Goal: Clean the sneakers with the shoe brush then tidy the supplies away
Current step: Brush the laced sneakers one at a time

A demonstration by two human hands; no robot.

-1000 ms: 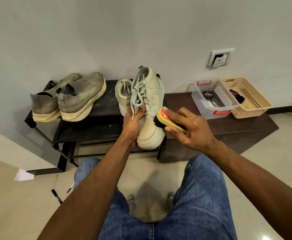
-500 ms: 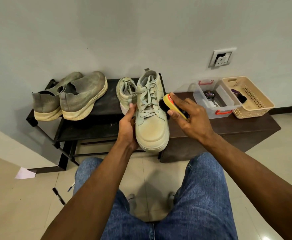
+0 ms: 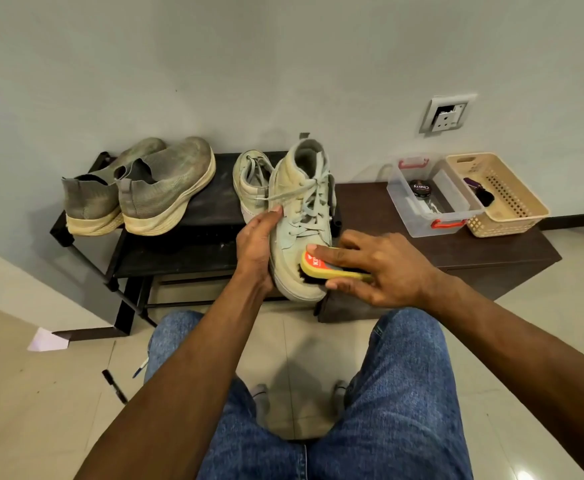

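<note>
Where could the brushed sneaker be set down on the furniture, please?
Free: the brown bench top between the held sneaker and the clear box. Also the black rack front edge before the grey pair. The rack's back row is crowded.

Four sneakers (two pairs), one brush

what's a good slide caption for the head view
Left hand steadies a pale high-top sneaker while the right hand brushes its toe with a yellow shoe brush.

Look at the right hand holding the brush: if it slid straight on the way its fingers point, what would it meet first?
Probably the left hand: the right hand points left across the held sneaker, which the brush already touches. Depth is uncertain.
</note>
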